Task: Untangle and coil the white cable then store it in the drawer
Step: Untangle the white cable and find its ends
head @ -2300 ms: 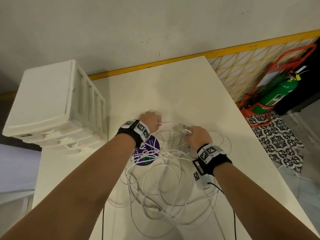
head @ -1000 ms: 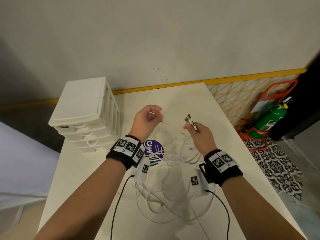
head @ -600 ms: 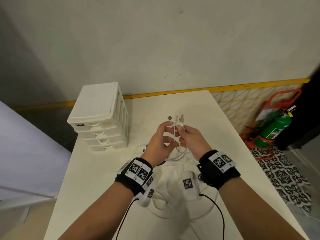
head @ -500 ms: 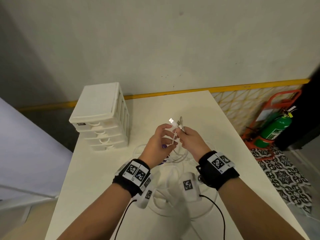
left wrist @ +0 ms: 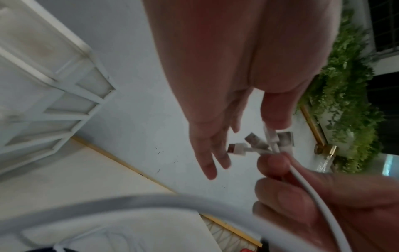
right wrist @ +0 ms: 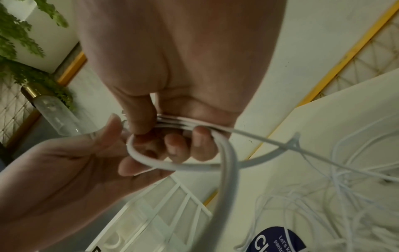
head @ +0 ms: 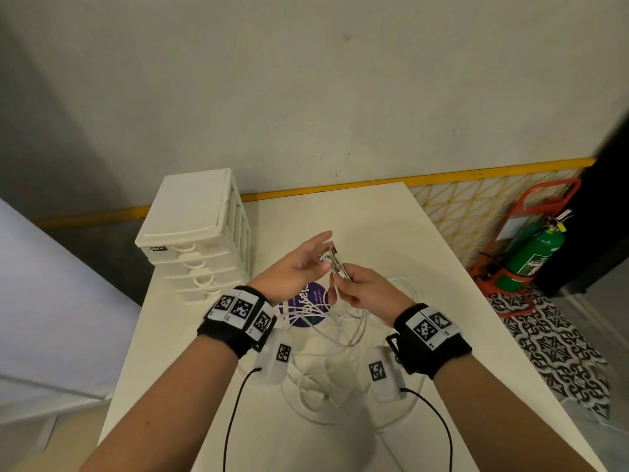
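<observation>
Now that the left hand (head: 299, 264) has let go and is spreading flat, the right hand (head: 360, 291) alone is pinching the white cable (head: 335, 267) ends together, readying coiling.

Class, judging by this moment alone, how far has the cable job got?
Done: the plug ends are gathered in the right hand. In hand: the left hand is open beside them, so coiling has not started. Left: most of the white cable lies tangled on the table, and the drawer unit looks closed.

Purple round sticker (right wrist: 278, 240) reading "Cl…", perhaps "Let's ke…", drawer unit label (head: 157, 249) "…box"
</observation>
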{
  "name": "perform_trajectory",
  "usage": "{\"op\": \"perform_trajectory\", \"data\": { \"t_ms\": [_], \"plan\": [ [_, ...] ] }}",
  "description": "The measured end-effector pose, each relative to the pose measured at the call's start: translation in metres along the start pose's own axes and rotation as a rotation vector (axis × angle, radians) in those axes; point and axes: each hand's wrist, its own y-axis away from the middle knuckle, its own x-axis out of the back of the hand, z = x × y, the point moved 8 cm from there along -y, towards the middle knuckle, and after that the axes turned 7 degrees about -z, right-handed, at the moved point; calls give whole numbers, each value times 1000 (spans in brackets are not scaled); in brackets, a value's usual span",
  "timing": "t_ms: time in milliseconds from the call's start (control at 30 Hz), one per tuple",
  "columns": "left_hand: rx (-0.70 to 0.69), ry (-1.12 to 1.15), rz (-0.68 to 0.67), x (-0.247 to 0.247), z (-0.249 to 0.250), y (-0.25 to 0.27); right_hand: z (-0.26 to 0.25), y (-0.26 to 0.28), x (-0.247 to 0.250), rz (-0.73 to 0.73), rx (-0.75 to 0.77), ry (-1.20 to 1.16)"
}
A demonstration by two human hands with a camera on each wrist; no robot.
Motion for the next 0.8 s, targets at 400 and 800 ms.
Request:
{"op": "perform_trajectory", "data": {
  "t_ms": [400,800],
  "plan": [
    [-142,-156,319,1,-2,-1,10,0,0,71,-74,21],
    [-112,-318,291,-8,3,-2,-4,-6,5,123,-22,262]
  ]
}}
